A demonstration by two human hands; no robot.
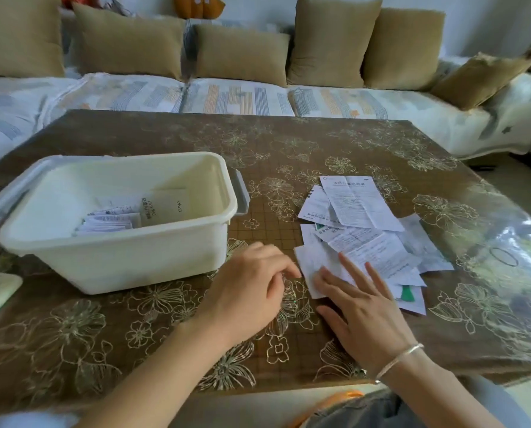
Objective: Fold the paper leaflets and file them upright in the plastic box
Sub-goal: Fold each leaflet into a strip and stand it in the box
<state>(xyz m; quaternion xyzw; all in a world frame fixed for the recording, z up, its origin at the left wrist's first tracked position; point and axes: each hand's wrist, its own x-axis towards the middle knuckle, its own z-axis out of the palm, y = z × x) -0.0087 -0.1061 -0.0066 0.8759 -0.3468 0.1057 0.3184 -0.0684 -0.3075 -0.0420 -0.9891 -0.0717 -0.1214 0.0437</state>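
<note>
One leaflet [309, 261] lies under the fingers of the right hand [363, 307], at the near-left corner of the pile [366, 230]. Its free left edge runs away from the person. The right hand is flat, fingers straight and spread, pressing the sheet to the table [165, 335].

The left hand [251, 282] sits just left of that edge, fingers loosely curled with the tips at the paper. I cannot tell whether they pinch it. That hand is nearer the free edge, so it would likely lift the edge and fold it rightward while the right hand pins the sheet.

Other sheets overlap this one beyond the right hand and may drag along with it. The box [128, 264] stands ahead and left of the left hand, holding folded leaflets [109, 222]. Nothing stands between that hand and the box.
</note>
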